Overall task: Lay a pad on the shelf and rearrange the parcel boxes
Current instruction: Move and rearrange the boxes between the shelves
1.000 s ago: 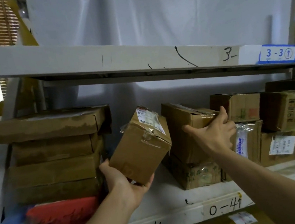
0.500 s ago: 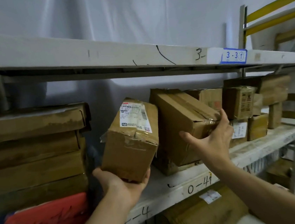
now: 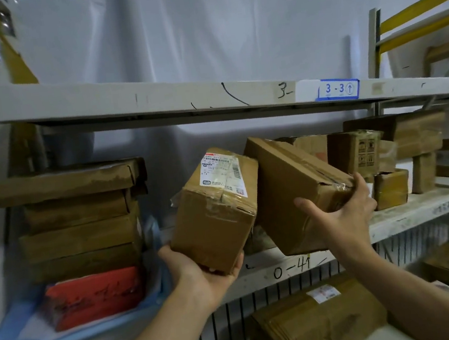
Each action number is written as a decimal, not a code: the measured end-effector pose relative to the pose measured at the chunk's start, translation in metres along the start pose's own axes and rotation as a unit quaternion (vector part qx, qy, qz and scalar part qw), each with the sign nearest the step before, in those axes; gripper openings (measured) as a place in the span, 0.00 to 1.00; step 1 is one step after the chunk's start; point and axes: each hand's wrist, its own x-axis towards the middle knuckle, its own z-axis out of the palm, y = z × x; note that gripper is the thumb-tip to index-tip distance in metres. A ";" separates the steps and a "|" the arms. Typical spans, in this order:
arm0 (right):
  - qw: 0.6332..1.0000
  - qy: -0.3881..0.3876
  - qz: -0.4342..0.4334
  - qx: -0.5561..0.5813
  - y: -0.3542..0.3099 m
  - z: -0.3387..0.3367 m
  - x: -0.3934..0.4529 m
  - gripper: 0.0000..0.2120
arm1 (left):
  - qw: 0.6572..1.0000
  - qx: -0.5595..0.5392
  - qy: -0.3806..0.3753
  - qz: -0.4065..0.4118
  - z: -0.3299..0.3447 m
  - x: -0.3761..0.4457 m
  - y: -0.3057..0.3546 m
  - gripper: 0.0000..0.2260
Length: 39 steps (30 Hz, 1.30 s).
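Labelled box (image 3: 217, 212) upright in left hand (image 3: 198, 273), plain box (image 3: 298, 192) tilted, right fingers (image 3: 359, 182) around it.

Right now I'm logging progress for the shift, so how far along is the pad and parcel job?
Done: a blue pad lies on the shelf's left end under a box stack.
In hand: the left hand holds a labelled box; the right hand grips a tilted box.
Left: the boxes at right sit on bare shelf.

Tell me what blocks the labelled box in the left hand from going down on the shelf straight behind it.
The tilted box gripped by the right hand leans against the labelled box; a smaller parcel lies on the shelf beneath them.
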 end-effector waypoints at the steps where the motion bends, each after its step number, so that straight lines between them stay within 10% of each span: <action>1: 1.000 -0.002 0.003 0.003 0.000 -0.008 -0.002 0.60 | 1.000 -0.002 0.001 0.000 0.000 -0.008 -0.006 0.34; 26: 0.979 0.132 0.086 0.131 -0.070 -0.170 0.007 0.57 | 0.982 0.103 -0.158 0.007 0.100 -0.132 -0.050 0.31; 39: 0.860 0.014 0.227 0.457 -0.152 -0.156 0.065 0.54 | 0.963 0.073 -0.178 0.187 0.166 -0.166 0.065 0.25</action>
